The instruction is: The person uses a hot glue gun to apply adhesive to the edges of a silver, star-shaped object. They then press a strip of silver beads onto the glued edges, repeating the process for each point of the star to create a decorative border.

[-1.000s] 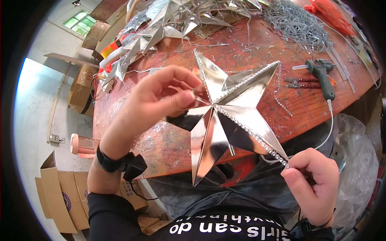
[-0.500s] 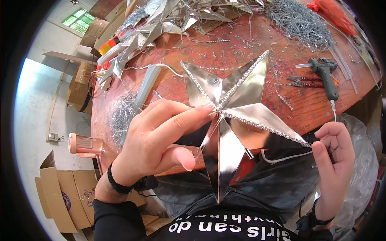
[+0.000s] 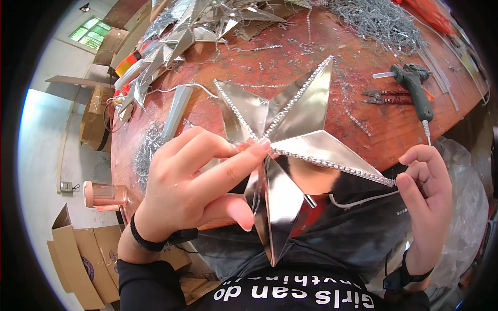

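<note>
A shiny silver five-pointed star (image 3: 295, 111) with folded ridges is in front of me, over the table's near edge. Strands of rhinestone chain (image 3: 332, 164) line three ridges, running from the centre to the upper-left, upper-right and right points. My left hand (image 3: 194, 179) covers the star's left point. Its index fingertip presses on the centre, and its thumb sticks out below. At the right point, my right hand (image 3: 425, 186) pinches the chain's end between thumb and forefinger. A short metal tube (image 3: 310, 201) pokes out beside the lower ridge.
On the red-brown table (image 3: 290, 65), a green glue gun (image 3: 415, 93) and pliers (image 3: 386, 97) lie to the right. Silver tinsel chain (image 3: 373, 23) and more stars (image 3: 202, 26) are heaped at the back. Glue sticks (image 3: 177, 111), a pink-lidded cup (image 3: 106, 196) and cardboard boxes (image 3: 85, 254) are leftward.
The whole view has shifted slightly, so most things appear further left. The star's right point has tilted up a little with my right hand. Both hands keep their holds.
</note>
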A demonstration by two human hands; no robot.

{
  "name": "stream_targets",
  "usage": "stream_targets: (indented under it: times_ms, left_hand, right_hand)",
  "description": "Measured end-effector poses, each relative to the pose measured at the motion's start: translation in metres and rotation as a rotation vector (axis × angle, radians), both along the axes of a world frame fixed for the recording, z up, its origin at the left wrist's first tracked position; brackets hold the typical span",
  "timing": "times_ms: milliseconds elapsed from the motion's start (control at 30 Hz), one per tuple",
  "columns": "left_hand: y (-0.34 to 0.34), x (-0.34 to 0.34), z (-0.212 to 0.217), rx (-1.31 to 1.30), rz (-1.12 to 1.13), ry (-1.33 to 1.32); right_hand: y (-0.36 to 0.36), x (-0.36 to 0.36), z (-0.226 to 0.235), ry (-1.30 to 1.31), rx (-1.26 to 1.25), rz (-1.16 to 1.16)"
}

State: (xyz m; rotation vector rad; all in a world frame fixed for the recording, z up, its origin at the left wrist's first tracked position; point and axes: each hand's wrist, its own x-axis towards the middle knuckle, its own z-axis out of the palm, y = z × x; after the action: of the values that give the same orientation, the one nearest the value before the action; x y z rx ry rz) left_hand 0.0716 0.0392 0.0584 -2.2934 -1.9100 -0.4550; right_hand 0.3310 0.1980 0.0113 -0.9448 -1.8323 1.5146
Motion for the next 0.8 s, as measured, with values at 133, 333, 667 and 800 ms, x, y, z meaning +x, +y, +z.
stream_targets:
  times_ms: [133,333,667,800]
  left_hand:
    - [0.003,0.0,-0.003,0.041,-0.021,0.04]
    - [0.002,0.005,-0.005,0.03,0.044,0.021]
    - [0.003,0.006,-0.009,0.068,0.042,0.004]
    - [0.003,0.009,-0.008,0.053,0.061,0.016]
  right_hand:
    - [0.006,0.001,-0.005,0.032,-0.082,0.022]
    - [0.008,0.001,-0.007,0.098,-0.178,0.03]
    - [0.012,0.006,-0.008,0.106,-0.211,0.077]
    - [0.013,0.01,-0.005,0.051,-0.215,0.125]
